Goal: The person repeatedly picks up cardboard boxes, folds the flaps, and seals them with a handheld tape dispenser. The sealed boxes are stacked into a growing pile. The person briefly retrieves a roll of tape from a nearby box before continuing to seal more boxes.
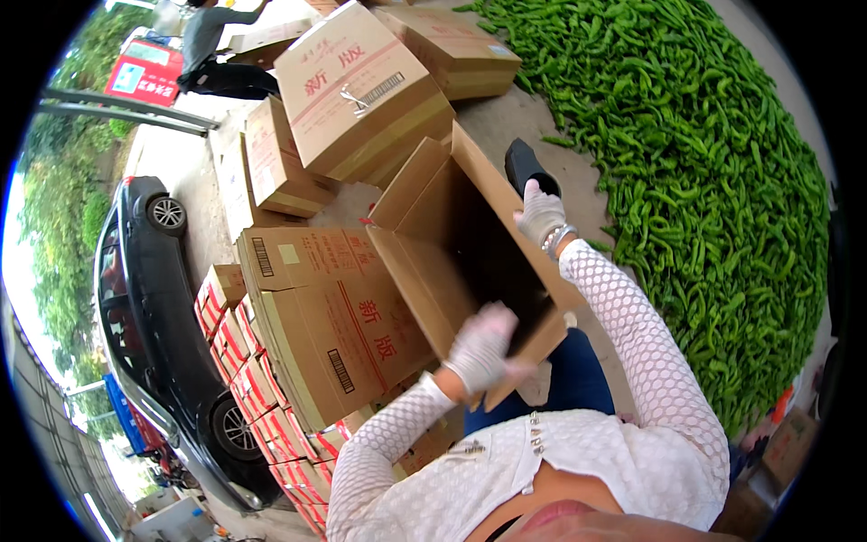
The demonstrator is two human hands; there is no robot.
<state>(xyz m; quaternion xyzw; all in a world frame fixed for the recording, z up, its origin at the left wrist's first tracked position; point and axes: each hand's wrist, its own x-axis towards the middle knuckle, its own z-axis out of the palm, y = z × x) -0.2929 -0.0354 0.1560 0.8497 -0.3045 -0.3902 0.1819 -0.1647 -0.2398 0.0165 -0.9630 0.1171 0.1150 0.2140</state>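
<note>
A tall cardboard box stands tilted before me, its top flaps spread and its inside dark. My right hand, in a pale glove, grips the upper edge of the box's right wall. Just past its fingers is a black object, perhaps a shoe; I cannot tell whether they touch. My left hand, also gloved and blurred, hovers over the near end of the box opening. Its thumb stands apart from its fingers, and nothing shows in it. To the left, flattened cardboard boxes lie in a stack.
A broad heap of green peppers covers the floor at right. Large cartons stand ahead, and a person bends beside them. Red-banded bundles are piled at left, near a dark car.
</note>
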